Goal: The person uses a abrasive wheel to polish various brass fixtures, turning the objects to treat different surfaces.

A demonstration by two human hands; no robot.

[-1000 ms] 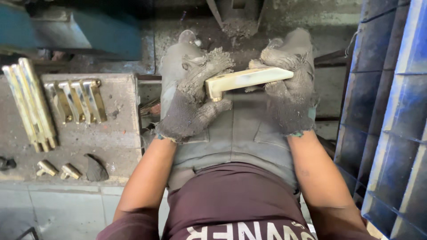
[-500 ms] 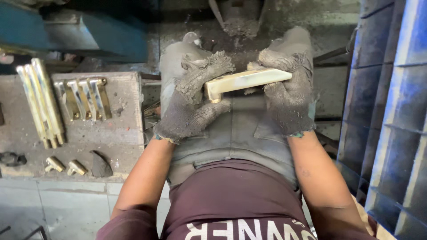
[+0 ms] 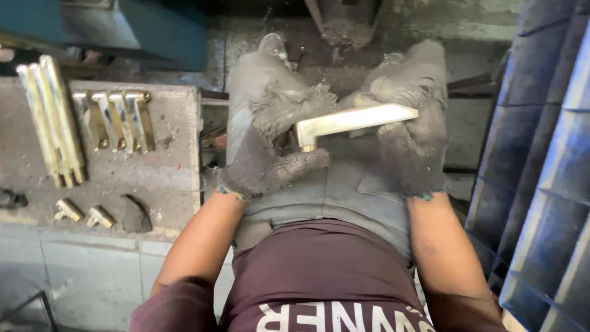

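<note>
Left hand [image 3: 270, 147] and right hand [image 3: 409, 123] both grip the brass handle [image 3: 353, 120], seemingly clear of the bench edge [image 3: 198, 154].

my gloved left hand [image 3: 270, 138] covers the brass handle [image 3: 353, 118]'s bent end; my right hand [image 3: 409, 117] hides its far tip.

Glossy brass-coloured metal handle [image 3: 353, 118]; frayed, dusty knitted cloth gloves [image 3: 264, 144].
</note>
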